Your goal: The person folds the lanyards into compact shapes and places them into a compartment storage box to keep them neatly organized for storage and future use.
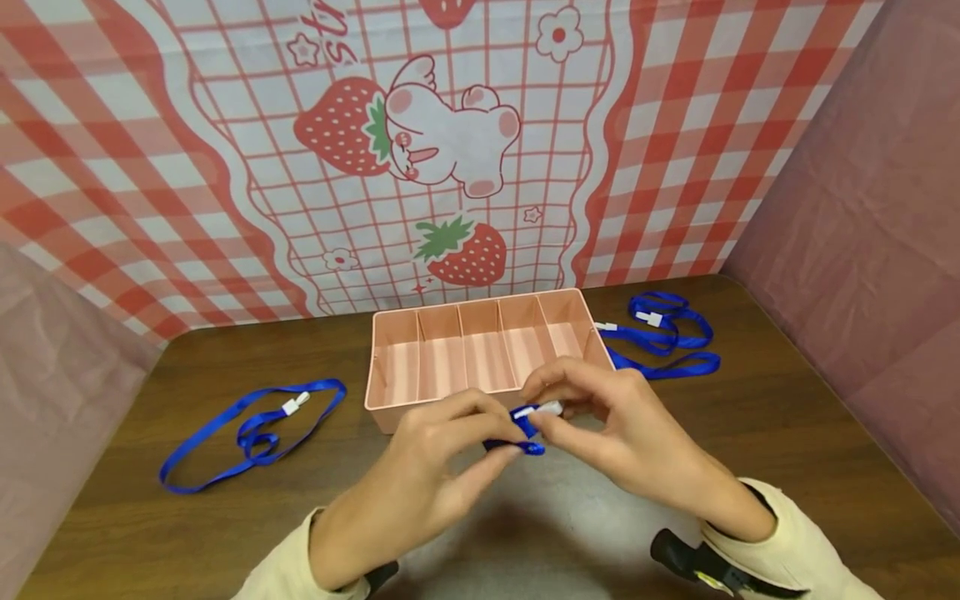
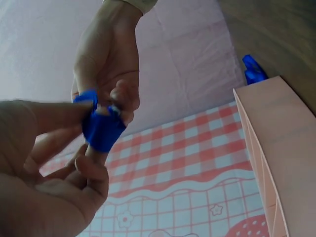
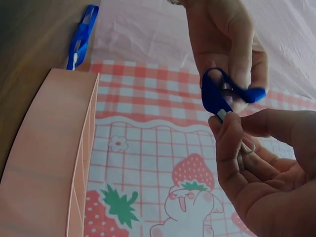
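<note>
Both hands hold one blue lanyard just in front of the pink box. Its strap is gathered into a short folded bundle, which my left hand pinches between thumb and fingers. My right hand pinches the lanyard's white clip with thumb and forefinger. In the right wrist view a loop of the strap curves up from the clip toward the left hand. The left wrist view shows the folded strap between both hands; the clip is mostly hidden there.
A pink box with several side-by-side compartments stands behind the hands. To its left lies a loose blue lanyard with a white clip. More blue lanyards lie right of the box. A patterned cloth hangs behind the brown table.
</note>
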A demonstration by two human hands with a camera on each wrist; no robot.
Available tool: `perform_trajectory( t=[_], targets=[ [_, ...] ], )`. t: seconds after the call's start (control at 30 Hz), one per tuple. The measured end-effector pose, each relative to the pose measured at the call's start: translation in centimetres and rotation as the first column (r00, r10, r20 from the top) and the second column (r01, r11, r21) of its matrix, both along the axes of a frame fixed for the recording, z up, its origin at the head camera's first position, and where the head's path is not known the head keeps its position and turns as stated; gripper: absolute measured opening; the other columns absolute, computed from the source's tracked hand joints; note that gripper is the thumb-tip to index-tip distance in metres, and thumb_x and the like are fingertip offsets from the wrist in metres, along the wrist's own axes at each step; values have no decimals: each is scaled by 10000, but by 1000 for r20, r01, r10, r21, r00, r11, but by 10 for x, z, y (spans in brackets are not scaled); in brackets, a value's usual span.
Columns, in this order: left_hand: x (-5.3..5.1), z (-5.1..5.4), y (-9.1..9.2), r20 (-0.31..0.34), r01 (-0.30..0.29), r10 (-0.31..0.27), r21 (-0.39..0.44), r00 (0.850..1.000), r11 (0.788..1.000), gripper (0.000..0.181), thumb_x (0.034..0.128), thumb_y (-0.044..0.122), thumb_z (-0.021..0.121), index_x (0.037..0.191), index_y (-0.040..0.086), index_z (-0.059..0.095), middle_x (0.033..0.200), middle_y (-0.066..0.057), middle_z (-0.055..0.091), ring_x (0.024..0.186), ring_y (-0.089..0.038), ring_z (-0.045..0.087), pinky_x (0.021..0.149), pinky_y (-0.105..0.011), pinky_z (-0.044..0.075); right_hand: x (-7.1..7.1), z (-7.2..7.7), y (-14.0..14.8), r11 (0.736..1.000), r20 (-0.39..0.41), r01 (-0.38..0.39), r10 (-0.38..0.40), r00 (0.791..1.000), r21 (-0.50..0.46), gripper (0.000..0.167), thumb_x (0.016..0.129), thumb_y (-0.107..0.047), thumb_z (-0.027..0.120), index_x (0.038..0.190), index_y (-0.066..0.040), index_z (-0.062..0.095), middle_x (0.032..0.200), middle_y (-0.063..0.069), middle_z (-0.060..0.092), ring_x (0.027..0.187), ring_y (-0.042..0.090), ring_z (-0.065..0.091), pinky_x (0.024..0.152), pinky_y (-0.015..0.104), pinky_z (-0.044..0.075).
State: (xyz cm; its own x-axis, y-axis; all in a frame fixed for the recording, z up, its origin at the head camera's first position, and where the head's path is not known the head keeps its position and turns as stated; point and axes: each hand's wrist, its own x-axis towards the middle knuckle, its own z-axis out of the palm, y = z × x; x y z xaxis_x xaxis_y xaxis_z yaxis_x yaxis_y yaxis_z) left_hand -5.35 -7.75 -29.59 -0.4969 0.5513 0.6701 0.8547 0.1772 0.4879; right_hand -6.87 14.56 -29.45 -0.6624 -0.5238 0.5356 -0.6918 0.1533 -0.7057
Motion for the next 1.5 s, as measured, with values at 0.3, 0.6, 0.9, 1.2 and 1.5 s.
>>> perform_trajectory(
  t=[0.3,0.6,0.9,1.2,1.5],
  targets=[
    [3,0,3,144,-169,169,-14,975,986,450,846,2,753,1221,91,520,858,77,662,742,-20,566,576,-171,406,4,4,2,999,88,-33,29,996,41,224,912,41,676,1048,-134,710,1017,-41,722,900,122,671,723,269,565],
    [4,0,5,67,-162,157,69,985,984,270,850,-2,746,1054,93,598,885,45,649,750,-43,570,619,-142,436,5,3,-2,999,-66,-43,42,997,-13,254,843,66,742,1027,-108,718,970,-17,725,846,106,676,705,247,567],
    [1,6,-4,42,-160,161,-34,986,987,248,934,138,701,1172,84,662,987,39,671,843,-47,591,727,-168,468,4,7,0,993,-148,-86,73,986,-81,265,842,96,726,1056,-59,711,953,32,730,841,118,682,711,236,567],
    [0,8,-10,129,-83,92,-79,987,993,80,939,96,691,1005,82,734,819,87,661,678,22,529,578,-167,467,4,7,1,990,-180,-124,110,978,-67,258,852,90,718,1060,-61,697,954,36,723,838,117,672,721,229,559],
    [-1,3,-8,27,-71,72,-48,997,996,71,906,34,714,967,59,740,840,40,696,701,7,545,597,-129,462,5,8,2,995,-242,-95,99,965,28,200,901,-11,715,1090,-69,683,991,4,719,872,92,678,746,202,548]
  ],
)
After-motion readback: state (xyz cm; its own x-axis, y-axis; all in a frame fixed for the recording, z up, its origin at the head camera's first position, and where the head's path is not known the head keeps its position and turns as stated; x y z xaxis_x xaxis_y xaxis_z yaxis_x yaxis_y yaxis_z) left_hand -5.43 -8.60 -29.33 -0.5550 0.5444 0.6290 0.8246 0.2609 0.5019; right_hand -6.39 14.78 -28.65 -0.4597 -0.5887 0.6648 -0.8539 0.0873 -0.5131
